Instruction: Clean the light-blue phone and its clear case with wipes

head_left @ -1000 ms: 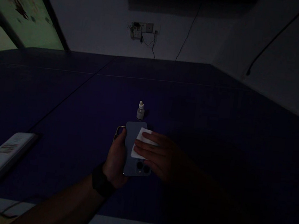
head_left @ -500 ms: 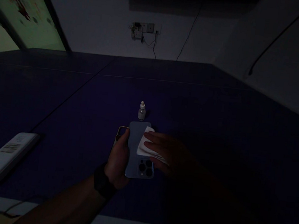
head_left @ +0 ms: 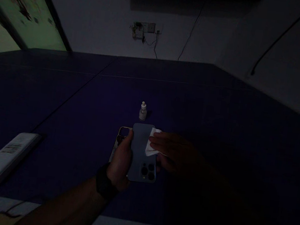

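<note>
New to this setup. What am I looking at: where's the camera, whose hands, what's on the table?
No robot here: these are a person's two bare hands, seen from one camera worn on the head, looking forward and down. The left hand, with a black watch-like band on its wrist, holds a flat blue-grey phone, back up, camera lenses toward the person. The right hand holds a white cloth or tissue against that back. On the dark blue table stands a small clear bottle with a white top. A gold-rimmed phone case shows beside the left hand, and a long white box-like device lies farther left. The room is dim, so fine detail is lost.
</note>
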A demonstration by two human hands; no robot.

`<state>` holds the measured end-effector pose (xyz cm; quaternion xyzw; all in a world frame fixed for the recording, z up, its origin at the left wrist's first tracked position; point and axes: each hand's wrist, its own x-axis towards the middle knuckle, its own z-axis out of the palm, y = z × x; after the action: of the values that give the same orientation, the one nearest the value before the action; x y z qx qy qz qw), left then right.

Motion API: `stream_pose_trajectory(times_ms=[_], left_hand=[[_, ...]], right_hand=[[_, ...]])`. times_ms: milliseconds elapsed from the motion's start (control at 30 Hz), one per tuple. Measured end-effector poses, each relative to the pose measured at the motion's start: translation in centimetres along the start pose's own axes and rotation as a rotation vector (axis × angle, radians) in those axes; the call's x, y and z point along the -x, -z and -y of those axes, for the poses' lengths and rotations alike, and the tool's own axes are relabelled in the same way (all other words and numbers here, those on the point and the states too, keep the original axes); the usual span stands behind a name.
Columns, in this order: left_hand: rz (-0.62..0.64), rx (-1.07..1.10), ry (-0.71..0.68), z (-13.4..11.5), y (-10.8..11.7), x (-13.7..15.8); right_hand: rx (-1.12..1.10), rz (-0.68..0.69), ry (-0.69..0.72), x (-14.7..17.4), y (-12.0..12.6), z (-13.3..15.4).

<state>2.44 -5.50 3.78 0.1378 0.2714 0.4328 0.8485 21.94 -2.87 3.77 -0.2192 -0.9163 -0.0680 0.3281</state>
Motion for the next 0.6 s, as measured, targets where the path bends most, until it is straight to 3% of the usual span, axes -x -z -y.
stream_pose_trajectory(times_ms=[133,300,467,600], left_hand=[[-0.041,-0.024,0.000,0.0,0.1,0.1],[0.002,0.022,-0.036,0.2,-0.1,-0.3],[0.044,0.019,0.023,0.2,-0.1,-0.3],[0.027,0.006,0.013,0.2,-0.2,-0.3]], right_hand=[[0.067,-0.053,-0.079,-0.1,-0.3,0.1],[-0.032,-0.028,0.026,-0.5,-0.3,0.8],[0.050,-0.062,-0.093,-0.3,-0.3,0.2],[-0.043,-0.007,0.004,-0.4,-0.4,0.5]])
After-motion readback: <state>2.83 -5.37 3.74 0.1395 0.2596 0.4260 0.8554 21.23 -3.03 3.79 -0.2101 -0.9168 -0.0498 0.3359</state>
